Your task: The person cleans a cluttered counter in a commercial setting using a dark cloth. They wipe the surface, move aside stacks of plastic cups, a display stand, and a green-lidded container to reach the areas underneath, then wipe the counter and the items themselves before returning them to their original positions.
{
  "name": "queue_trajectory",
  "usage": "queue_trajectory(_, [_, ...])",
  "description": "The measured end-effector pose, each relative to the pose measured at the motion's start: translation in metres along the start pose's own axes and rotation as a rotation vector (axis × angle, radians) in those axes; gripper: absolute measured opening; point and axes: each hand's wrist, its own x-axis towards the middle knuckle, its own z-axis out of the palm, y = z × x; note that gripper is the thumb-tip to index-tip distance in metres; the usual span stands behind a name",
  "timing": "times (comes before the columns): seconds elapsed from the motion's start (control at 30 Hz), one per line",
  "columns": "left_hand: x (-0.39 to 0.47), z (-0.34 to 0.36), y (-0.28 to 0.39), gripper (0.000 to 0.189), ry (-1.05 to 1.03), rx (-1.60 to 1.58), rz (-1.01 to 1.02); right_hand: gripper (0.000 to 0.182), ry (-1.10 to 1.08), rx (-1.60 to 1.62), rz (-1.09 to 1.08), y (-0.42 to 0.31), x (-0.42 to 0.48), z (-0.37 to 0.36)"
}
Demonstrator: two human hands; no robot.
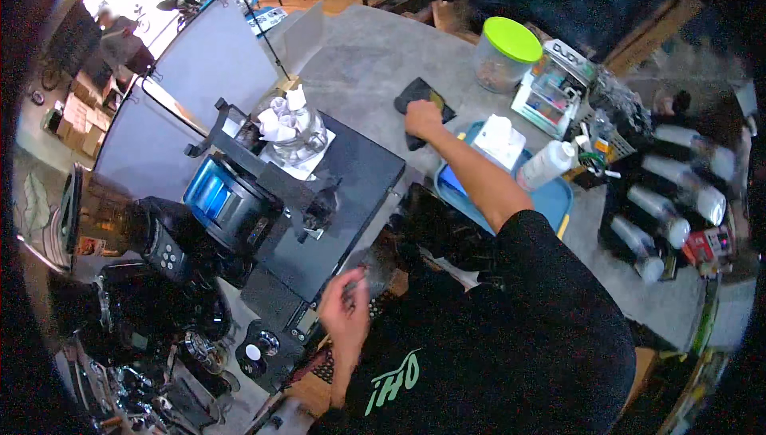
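Observation:
My right hand (423, 119) is closed on a dark cloth (417, 91) lying on the grey counter; its fingers are mostly hidden beneath the hand. Under my right forearm stands a blue tray (562, 204) holding a stack of white tissues (499, 140) and a white bottle (547, 164). My left hand (347, 304) is held in front of my black shirt, near the dark mat's edge, with fingers curled and blurred. A blurred, see-through shape is beside its fingertips; whether the hand holds it cannot be told.
A glass jar of crumpled white papers (293, 127) stands on the dark mat (371, 162), beside black machines (239, 207). A green-lidded tub (505, 55) and a small drawer box (550, 91) stand at the back. Stacked clear cups (658, 207) lie at right. A person (122, 43) is in the distance.

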Motion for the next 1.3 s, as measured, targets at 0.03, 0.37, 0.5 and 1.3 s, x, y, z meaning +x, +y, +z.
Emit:
queue_trajectory(0.03, [0.003,0.012,0.004,0.020,-0.147,-0.138,-0.131,0.023,0.035,0.066,0.009,-0.008,-0.012,-0.004])
queue_trajectory(0.37, [0.049,0.222,-0.084,0.034,-0.892,-0.978,-0.500,0.031,0.048,0.443,0.012,0.000,-0.083,0.036])
queue_trajectory(0.5, [0.064,0.252,-0.090,0.034,-0.684,-0.851,-0.655,0.034,-0.016,0.601,0.009,-0.020,-0.102,0.023])
queue_trajectory(1.3, [0.081,0.252,-0.056,0.042,-1.140,-0.689,-0.692,0.026,-0.279,0.702,-0.290,0.030,-0.058,-0.097])
